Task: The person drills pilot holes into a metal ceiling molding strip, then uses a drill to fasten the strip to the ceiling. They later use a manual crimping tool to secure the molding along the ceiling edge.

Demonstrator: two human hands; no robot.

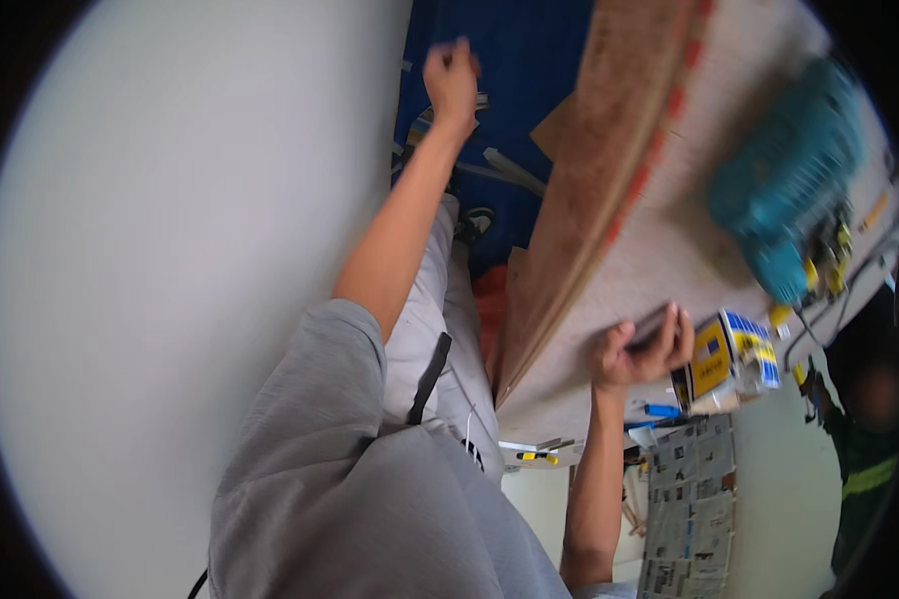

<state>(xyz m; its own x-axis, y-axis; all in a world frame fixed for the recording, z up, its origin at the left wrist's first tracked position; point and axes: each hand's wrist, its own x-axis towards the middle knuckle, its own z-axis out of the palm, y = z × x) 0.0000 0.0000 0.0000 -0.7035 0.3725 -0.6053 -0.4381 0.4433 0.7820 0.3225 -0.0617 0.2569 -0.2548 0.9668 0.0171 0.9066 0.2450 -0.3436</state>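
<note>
My left hand [452,85] is stretched far forward over the blue floor covering [499,60]. Its fingers are curled together and slightly blurred, so anything inside them is hidden. Over the pale wooden tabletop [599,299], my right hand [641,354] has its fingers apart and holds nothing. Just right of its fingertips is a blue, yellow and white cardboard box [724,354], which looks open at one end. Farther back on the same top lies a teal power tool [789,170].
The table's thick wooden edge [609,215] runs between my arms. Pale strips [514,170] lie on the floor by my shoe [474,225]. A white wall [170,250] rises at left. Newspaper sheets [691,499] are at lower right, and another person [864,429] is at the right rim.
</note>
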